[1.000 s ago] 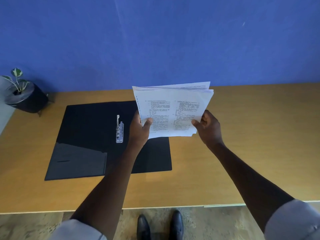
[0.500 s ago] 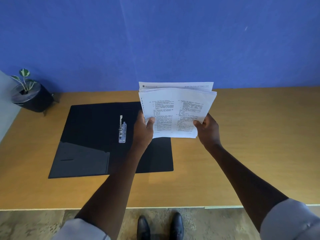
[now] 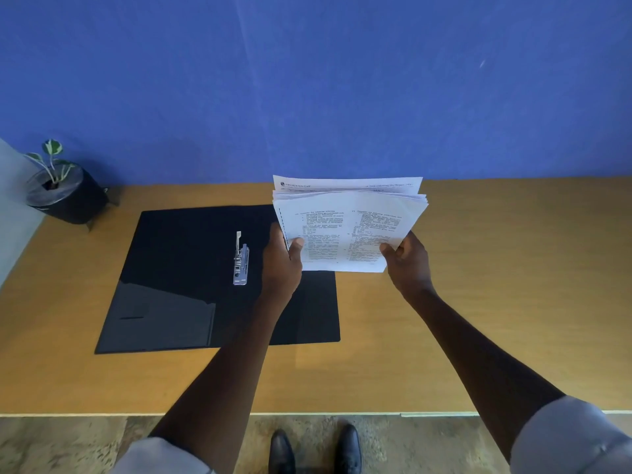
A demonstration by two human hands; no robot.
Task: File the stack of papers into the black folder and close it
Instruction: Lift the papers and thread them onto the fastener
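Note:
The black folder (image 3: 178, 268) lies open and flat on the wooden desk, its metal clip (image 3: 240, 260) standing at the spine with the lever up. I hold a stack of printed papers (image 3: 345, 220) above the folder's right edge, tilted up toward me. My left hand (image 3: 282, 265) grips the stack's lower left corner, thumb on top. My right hand (image 3: 407, 261) grips its lower right corner. The sheets fan apart a little at the top edge. The left hand and papers hide part of the folder's right half.
A small potted plant (image 3: 65, 193) in a black pot stands at the desk's far left corner. The desk (image 3: 496, 285) meets a blue wall at the back. Its front edge runs just above my black shoes (image 3: 314, 449).
The papers have lifted slightly and straightened between both hands, with the back sheets now showing above the front one. The folder has not moved.

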